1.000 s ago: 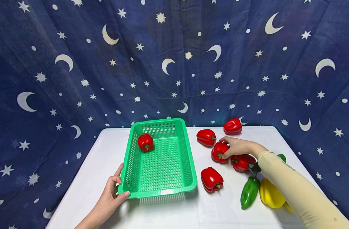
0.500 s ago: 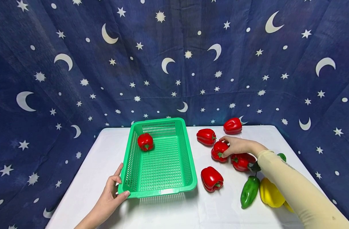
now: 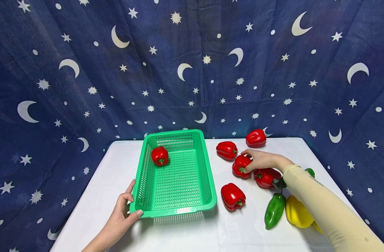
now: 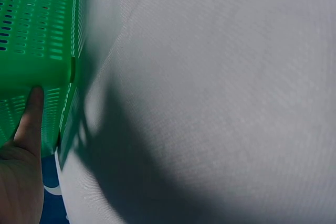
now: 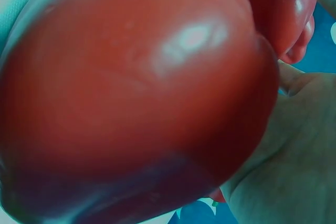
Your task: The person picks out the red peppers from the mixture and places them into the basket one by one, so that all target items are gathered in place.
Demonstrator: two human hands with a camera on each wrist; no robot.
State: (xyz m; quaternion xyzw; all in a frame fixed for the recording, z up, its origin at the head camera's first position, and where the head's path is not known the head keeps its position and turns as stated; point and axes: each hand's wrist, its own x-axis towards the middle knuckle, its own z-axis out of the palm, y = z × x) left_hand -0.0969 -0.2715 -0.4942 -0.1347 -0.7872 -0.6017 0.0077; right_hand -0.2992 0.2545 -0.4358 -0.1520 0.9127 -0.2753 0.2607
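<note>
The right hand (image 3: 259,161) is partly closed: thumb and fingers curve about a held bell pepper (image 3: 239,163), a lobed, glossy red body with a green stem, located to the right of the basket. A cream fabric sleeve (image 3: 324,206) covers the forearm. The left hand (image 3: 119,211) grips the near-left corner of the green basket (image 3: 179,211), thumb on the rim, other fingers along the outer side. The basket is a rectangular plastic unit with slotted walls and perforated floor; one red pepper (image 3: 160,156) sits inside, toward the far left. Just beside the held pepper lie a rear red pepper (image 3: 227,150) and a stemmed red pepper (image 3: 267,177). Nearer me are a blocky red pepper (image 3: 232,196), a tapered green pepper (image 3: 275,211) and a rounded yellow pepper (image 3: 297,212), partly hidden by the sleeve. White woven cloth covers the counter (image 3: 192,238); behind hangs a creased blue curtain (image 3: 166,87) printed with stars and moons.
</note>
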